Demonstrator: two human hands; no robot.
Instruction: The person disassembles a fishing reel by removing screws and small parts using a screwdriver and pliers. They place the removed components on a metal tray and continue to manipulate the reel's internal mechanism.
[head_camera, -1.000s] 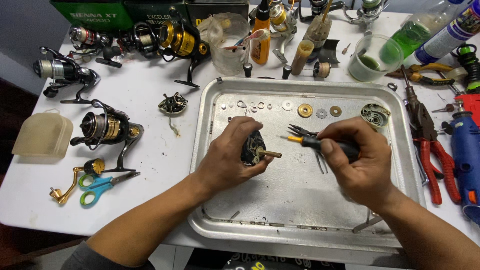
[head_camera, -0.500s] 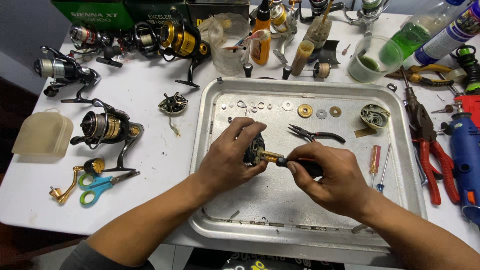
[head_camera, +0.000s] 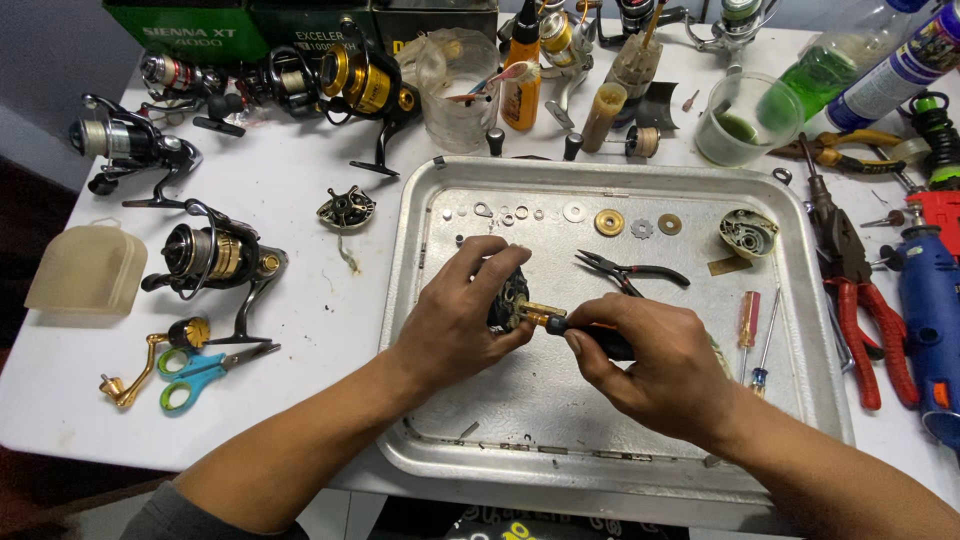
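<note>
Hands working over the metal tray (head_camera: 800, 330) on the counter.
Left hand (head_camera: 455, 325) is clamping its fingers on a dark reel part (head_camera: 508, 298) — right hand (head_camera: 655, 365) is gripping a black-handled tool (head_camera: 590, 335), tip touching it.

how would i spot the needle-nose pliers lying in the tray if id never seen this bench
Start at the big metal tray in the middle of the white table. Just above the right hand, on the tray floor below the row of washers, lie the small pliers. They have black handles and thin pointed tips, unlike the larger red-handled pliers outside the tray's right rim.
</note>
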